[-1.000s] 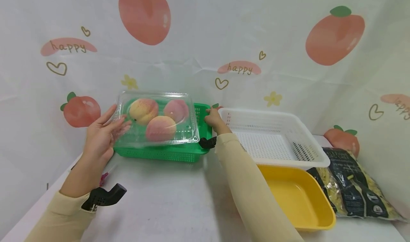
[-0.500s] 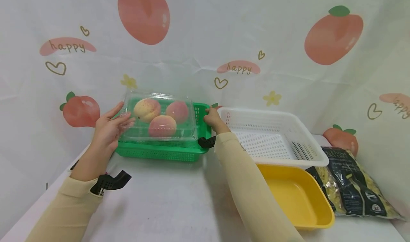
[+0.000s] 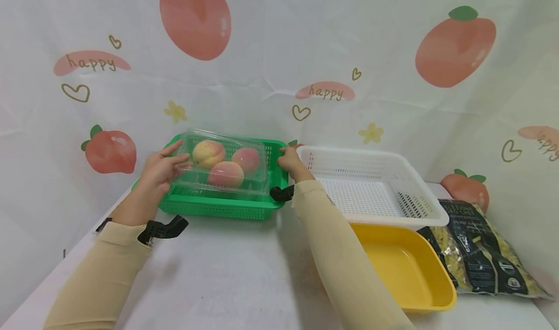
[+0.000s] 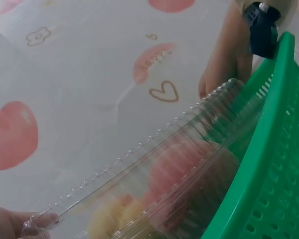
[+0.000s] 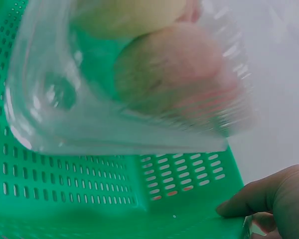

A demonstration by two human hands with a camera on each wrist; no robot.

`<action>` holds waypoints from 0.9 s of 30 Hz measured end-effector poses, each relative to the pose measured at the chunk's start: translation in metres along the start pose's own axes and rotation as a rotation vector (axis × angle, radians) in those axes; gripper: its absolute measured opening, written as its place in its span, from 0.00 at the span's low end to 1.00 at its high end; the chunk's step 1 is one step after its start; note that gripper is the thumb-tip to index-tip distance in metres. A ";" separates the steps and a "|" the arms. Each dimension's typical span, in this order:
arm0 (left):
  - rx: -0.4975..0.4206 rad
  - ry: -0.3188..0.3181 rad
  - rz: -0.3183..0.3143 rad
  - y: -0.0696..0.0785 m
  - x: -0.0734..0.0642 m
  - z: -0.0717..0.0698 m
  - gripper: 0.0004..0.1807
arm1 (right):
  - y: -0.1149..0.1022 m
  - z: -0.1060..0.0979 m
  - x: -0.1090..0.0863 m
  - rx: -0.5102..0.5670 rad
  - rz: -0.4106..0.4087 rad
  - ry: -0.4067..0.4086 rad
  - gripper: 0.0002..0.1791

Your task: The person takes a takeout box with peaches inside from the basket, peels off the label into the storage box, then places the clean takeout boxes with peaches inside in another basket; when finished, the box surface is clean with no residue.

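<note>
A clear plastic clamshell box with three peaches inside is partly down in the green basket. My left hand holds the box by its left end, thumb and fingers at the edge, as the left wrist view also shows at the lower left corner. In the right wrist view the near corner of the box hangs over the basket's slotted floor, tilted. My right hand pinches the basket's right rim at the far corner, thumb on top of the rim.
Right of the green basket stands a white perforated basket. A yellow basin sits in front of it, partly behind my right forearm. A dark pasta bag lies at the far right. A printed cloth hangs behind.
My left hand has moved right and a little forward, carrying the box of peaches lower into the green basket. My right hand has stayed on the basket's rim.
</note>
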State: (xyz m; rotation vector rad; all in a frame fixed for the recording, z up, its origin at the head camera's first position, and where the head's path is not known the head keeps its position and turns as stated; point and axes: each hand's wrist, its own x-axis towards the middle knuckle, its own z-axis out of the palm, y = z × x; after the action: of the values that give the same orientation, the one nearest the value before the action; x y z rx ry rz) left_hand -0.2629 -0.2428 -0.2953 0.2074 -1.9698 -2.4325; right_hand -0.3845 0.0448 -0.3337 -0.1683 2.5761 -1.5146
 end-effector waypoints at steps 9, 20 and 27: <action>0.089 -0.011 -0.051 -0.005 0.011 0.002 0.34 | -0.001 0.001 0.000 0.000 0.007 0.000 0.30; 0.251 -0.035 -0.049 -0.016 0.022 0.008 0.33 | -0.001 0.000 -0.001 -0.006 0.012 -0.004 0.31; 0.407 -0.047 -0.054 -0.024 0.033 0.000 0.32 | -0.001 0.000 0.001 -0.002 0.020 -0.014 0.31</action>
State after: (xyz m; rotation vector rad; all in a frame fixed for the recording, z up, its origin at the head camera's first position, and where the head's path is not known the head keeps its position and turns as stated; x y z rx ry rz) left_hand -0.2933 -0.2410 -0.3216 0.2079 -2.4921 -2.0515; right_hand -0.3852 0.0443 -0.3322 -0.1520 2.5606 -1.4987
